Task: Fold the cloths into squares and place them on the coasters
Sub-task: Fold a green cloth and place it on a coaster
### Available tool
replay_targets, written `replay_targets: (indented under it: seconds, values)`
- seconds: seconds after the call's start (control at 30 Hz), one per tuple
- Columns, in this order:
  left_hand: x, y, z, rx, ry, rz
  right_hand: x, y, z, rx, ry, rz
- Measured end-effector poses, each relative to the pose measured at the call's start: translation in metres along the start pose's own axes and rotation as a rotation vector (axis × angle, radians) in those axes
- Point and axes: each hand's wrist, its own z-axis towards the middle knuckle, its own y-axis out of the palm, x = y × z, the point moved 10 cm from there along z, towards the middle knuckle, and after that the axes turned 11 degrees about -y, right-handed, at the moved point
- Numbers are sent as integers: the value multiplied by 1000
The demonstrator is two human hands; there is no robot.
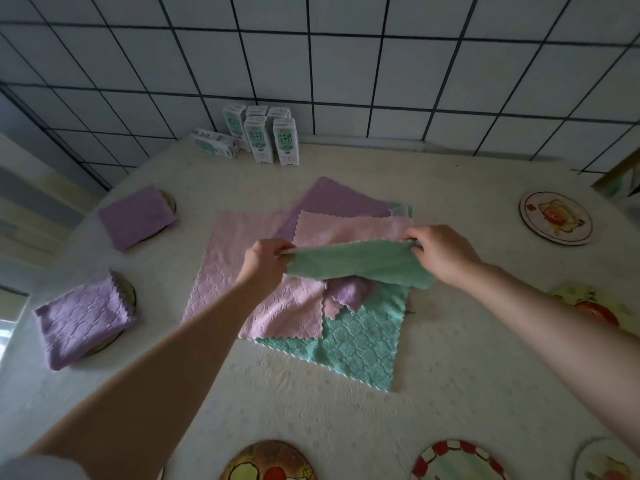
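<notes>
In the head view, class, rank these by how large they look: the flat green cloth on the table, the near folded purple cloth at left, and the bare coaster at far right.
1. Flat green cloth, largest.
2. Near folded purple cloth.
3. Bare coaster, smallest, though it lies farther away, so true size is unsure.

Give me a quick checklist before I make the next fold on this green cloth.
1. Both ends gripped: ok. The left hand and right hand each pinch an end of the green cloth.
2. First fold made: ok, it hangs as a doubled strip.
3. Edges aligned: cannot tell, the lower layer is hidden.
4. Flat spot to fold on: not ok. The pile of pink, purple and green cloths lies directly below.
5. Free coaster available: ok. The far right coaster is bare.
6. Earlier cloths placed: ok. Two folded purple cloths sit on coasters at left.
</notes>
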Motion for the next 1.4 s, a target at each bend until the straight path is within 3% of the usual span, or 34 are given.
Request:
replay_targets:
  seconds: [0.2, 0.4, 0.63, 1.0, 1.2, 1.4]
  values:
    - [32, -53, 9, 165, -11, -94, -11, -63, 13, 285, 43, 11]
    - [36, -106, 16, 185, -66, -456, -61, -119, 13, 534, -61, 114]
    - [17, -194, -16, 391, 39, -321, -147, -136, -12, 660, -204, 170]
    - [-123, -244, -130, 375, 195, -146, -274, -28, -102, 503, -194, 143]
    - [-221, -209, -181, 177, 228, -109, -315, 64, -182, 324, -118, 108]
    - [-276, -183, -257, 81, 186, -68, -333, 128, -257, 190, -11, 45]
